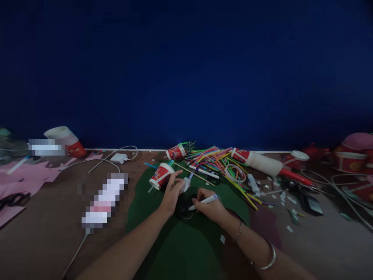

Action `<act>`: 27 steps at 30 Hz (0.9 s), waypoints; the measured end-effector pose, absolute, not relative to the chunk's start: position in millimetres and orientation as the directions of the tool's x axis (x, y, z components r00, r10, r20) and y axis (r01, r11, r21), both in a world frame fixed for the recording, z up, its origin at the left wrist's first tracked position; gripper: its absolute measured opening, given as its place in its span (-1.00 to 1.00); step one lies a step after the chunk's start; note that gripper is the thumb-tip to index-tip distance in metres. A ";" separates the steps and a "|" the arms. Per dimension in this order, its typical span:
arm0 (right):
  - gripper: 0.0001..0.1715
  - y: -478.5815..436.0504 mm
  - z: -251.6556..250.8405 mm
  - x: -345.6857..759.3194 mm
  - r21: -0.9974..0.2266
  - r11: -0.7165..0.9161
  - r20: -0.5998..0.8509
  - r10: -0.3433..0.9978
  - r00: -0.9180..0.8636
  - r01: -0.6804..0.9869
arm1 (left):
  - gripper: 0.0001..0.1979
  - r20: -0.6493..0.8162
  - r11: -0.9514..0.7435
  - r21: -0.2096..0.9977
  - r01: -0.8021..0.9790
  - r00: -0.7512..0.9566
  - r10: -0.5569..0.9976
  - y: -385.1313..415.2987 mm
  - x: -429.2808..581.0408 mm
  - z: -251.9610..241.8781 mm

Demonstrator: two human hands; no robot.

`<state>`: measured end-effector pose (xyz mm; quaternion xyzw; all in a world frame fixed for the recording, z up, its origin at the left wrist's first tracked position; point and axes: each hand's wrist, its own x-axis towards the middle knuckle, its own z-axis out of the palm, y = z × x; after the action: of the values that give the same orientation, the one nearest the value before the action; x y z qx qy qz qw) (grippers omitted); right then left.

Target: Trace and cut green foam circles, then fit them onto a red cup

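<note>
My right hand (206, 206) is closed around a white marker (208, 200) with a blue-purple end, its other end angled down to the left. Just left of it, my left hand (172, 191) has thumb and fingers around a small whitish thing (185, 184), whose kind I cannot make out. A dark round thing (185, 212) lies under the hands, partly hidden and too dim to name. All this is over green paper (175, 249). A red and white paper cup (161, 175) lies tilted beside my left hand, with a straw-like strip sticking out.
Colourful sticks (210, 155) are heaped behind the hands, with markers (204, 172) and a tape roll (235, 173). A long stack of paper cups (264, 162) lies right. Paper scraps (284, 196) are scattered there. At left are a phone (105, 202), a charger (119, 158) and pink paper (26, 175).
</note>
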<state>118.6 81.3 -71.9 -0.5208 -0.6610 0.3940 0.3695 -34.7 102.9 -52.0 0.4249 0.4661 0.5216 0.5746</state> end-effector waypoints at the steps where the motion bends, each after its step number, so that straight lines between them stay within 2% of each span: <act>1: -0.77 81.5 -72.0 118.5 -0.904 0.149 0.081 0.980 -0.182 0.402 | -0.60 -0.092 0.096 0.973 -0.208 0.026 0.995 102.8 -34.6 -51.9; 13: -0.77 81.4 -70.2 118.5 -0.904 0.151 0.072 0.976 -0.204 0.400 | -0.58 -0.110 0.116 0.968 -0.224 0.038 0.993 102.9 -33.3 -48.6; 17: -0.78 81.1 -69.9 118.2 -0.912 0.112 0.029 0.977 -0.212 0.394 | -0.58 -0.109 0.115 0.966 -0.230 0.038 0.993 102.3 -33.2 -48.3; 27: -0.79 81.4 -72.1 118.5 -0.907 0.131 0.052 0.978 -0.204 0.399 | -0.57 -0.109 0.113 0.969 -0.222 0.033 0.994 103.4 -33.4 -49.7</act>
<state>118.5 81.4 -72.1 -0.5200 -0.6618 0.4049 0.3572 -33.4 103.4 -49.7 0.4171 0.4627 0.5190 0.5853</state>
